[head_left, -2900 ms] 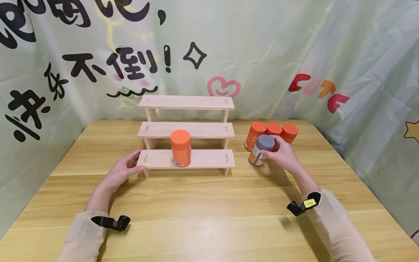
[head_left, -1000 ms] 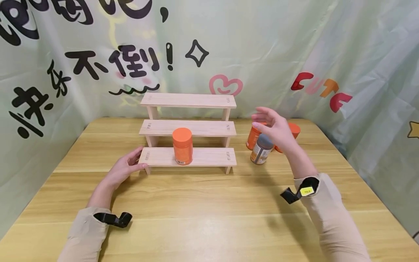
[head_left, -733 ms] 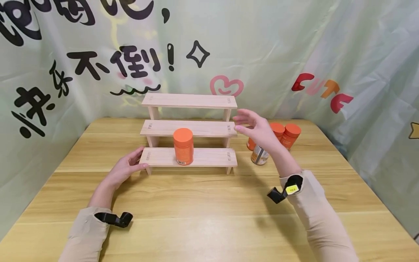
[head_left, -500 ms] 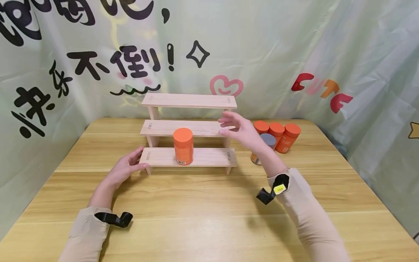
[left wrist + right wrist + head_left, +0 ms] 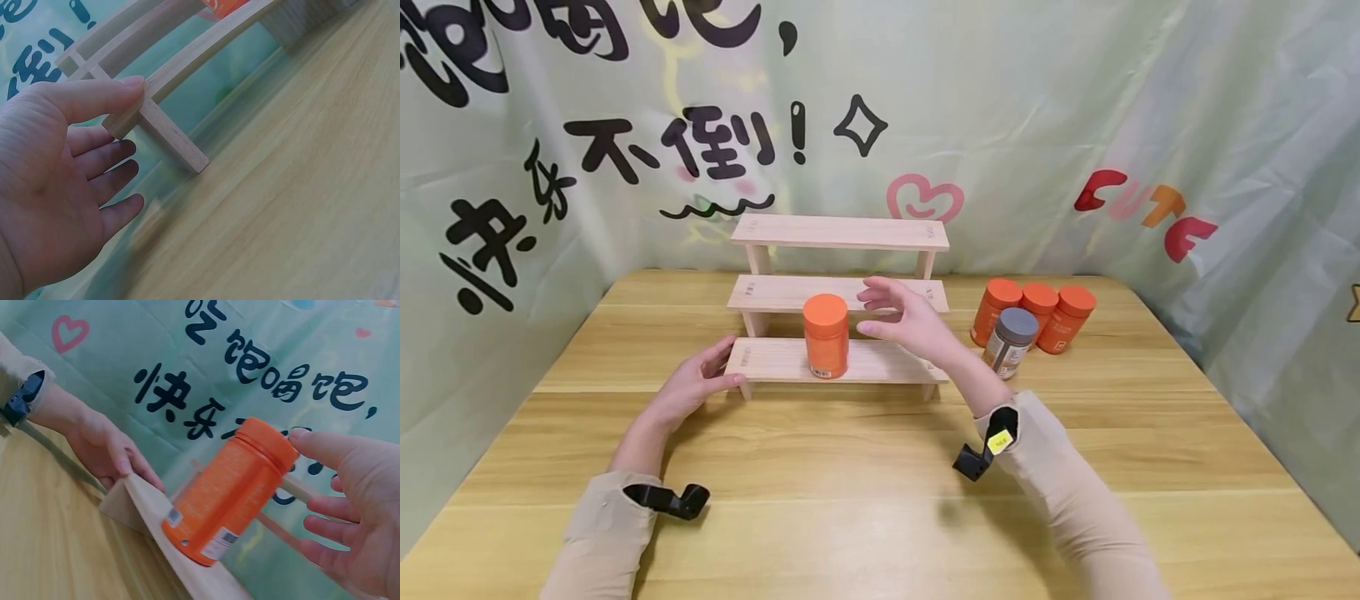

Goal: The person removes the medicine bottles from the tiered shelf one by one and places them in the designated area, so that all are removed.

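Observation:
A three-tier wooden display stand (image 5: 891, 360) stands at the back of the table. On its lowest step an orange bottle (image 5: 826, 337) with an orange lid sits upright, left of centre. My left hand (image 5: 696, 387) pinches the left end of that lowest step; in the left wrist view the thumb (image 5: 106, 97) lies on the board's corner, the other fingers behind and below it. Just right of the bottle hovers my right hand (image 5: 910, 321), fingers apart and holding nothing. In the right wrist view the thumb tip appears close to the lid; whether it touches cannot be told.
Right of the stand, three orange bottles (image 5: 1063, 321) are grouped together on the wooden table (image 5: 850, 492). In front of them stands a bottle with a grey lid (image 5: 1011, 340). A printed cloth (image 5: 1000, 108) hangs behind the table.
My right hand let go of the grey-lidded bottle, which stays by the orange ones, and moved left to beside the orange bottle on the stand. The left hand stays at the stand's left end.

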Motion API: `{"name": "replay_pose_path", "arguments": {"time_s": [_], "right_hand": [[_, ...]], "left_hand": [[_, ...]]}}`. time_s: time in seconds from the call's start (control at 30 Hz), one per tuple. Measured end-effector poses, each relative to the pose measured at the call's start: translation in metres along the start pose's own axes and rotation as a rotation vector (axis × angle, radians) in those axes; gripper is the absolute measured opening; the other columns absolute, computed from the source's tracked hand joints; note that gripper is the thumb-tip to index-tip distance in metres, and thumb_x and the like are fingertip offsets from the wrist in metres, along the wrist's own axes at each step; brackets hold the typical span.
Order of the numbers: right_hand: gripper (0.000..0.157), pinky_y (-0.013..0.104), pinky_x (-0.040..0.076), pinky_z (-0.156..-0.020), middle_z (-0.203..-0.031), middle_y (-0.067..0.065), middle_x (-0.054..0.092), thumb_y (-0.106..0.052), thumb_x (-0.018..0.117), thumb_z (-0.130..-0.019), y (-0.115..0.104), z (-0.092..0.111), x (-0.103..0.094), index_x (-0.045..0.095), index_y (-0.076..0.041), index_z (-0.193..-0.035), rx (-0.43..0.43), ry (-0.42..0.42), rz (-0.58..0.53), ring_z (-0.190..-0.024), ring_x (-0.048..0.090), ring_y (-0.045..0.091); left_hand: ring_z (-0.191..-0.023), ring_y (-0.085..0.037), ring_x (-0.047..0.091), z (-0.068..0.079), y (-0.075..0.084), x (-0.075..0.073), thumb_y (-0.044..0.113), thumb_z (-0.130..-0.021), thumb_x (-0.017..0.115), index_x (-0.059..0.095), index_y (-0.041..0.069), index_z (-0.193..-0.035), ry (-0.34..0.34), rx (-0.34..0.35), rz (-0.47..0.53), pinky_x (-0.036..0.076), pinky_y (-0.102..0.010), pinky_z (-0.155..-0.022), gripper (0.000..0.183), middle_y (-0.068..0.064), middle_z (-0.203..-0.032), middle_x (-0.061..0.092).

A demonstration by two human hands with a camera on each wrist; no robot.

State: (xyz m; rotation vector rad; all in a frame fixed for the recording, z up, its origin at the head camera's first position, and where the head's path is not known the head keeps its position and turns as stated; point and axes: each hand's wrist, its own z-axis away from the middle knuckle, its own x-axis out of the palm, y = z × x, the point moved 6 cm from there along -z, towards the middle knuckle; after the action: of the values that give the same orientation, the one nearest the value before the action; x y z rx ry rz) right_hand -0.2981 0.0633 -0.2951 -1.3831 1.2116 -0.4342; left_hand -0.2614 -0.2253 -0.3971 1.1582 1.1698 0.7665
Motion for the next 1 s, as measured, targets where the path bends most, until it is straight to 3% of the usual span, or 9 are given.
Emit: {"name": "replay_pose_path", "arguments": {"time_s": [0.37,0.67,1.0], "right_hand": [[0.063,0.036,0.048,-0.090,-0.124,0.015,0.053,-0.005,0.072,-0.080,0.000,-0.005,0.025,0.041,0.002,-0.135,0.005,-0.032,-0.007,-0.114,0.050,0.024],[0.061,0.039,0.048,-0.089,-0.121,0.011,0.055,-0.009,0.074,-0.079,0.003,-0.005,0.037,0.044,-0.001,-0.131,-0.017,-0.066,0.034,-0.108,0.051,0.022],[0.059,0.030,0.050,-0.083,-0.115,0.009,0.056,-0.012,0.076,-0.078,0.012,-0.008,0.047,0.046,-0.002,-0.128,0.017,-0.040,0.068,-0.101,0.054,0.021]], "left_hand": [[-0.136,-0.038,0.015,-0.001,0.003,-0.002,0.010,-0.089,0.062,0.012,-0.008,-0.145,0.004,0.016,0.027,0.014,-0.052,-0.109,0.077,-0.026,-0.149,0.015],[-0.136,-0.038,0.017,-0.003,0.001,0.000,0.010,-0.089,0.062,0.014,-0.008,-0.144,0.003,0.010,0.027,0.015,-0.050,-0.109,0.076,-0.026,-0.149,0.016],[-0.136,-0.039,0.017,-0.001,0.001,-0.001,0.010,-0.089,0.062,0.013,-0.008,-0.145,0.007,0.010,0.013,0.015,-0.051,-0.109,0.076,-0.026,-0.149,0.017]]}}
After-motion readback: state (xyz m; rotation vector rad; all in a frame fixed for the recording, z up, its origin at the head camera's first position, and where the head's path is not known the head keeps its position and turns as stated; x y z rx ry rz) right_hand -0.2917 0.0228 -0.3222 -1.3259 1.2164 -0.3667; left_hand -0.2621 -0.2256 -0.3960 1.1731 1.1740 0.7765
